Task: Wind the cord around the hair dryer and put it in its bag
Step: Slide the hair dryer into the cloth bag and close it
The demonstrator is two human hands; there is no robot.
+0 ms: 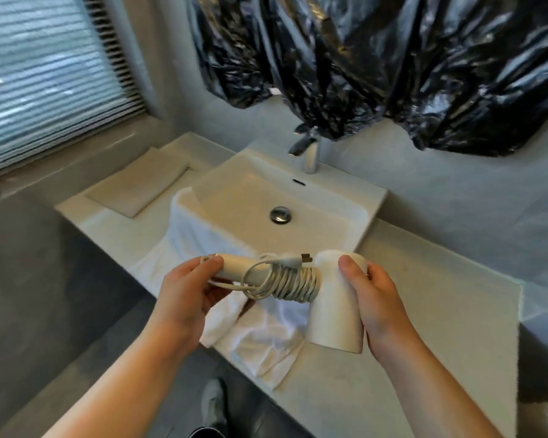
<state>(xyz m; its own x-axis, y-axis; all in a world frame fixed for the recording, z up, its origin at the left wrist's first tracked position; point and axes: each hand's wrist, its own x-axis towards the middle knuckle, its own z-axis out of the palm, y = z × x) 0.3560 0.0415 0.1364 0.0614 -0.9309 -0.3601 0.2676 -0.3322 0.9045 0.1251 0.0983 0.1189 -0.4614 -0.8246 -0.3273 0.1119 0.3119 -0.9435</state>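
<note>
A white hair dryer [332, 308] hangs in the air over the front of the counter. Its barrel points down on the right and its handle lies to the left. My right hand [372, 303] grips the barrel, thumb on top. My left hand [187, 292] holds the end of the handle. The white cord [293, 284] is wound in several tight turns round the handle next to the barrel, with one loose loop hanging left. The plug [299, 259] sticks up on top of the coil. A white cloth, perhaps the bag [260, 336], lies crumpled under the dryer.
A white sink [345, 191] with a chrome drain and tap [309, 154] sits behind my hands. A folded cream towel [140, 181] lies at the counter's back left. Black plastic sheeting [377, 58] hangs over the wall above. The counter [424, 327] runs on to the right.
</note>
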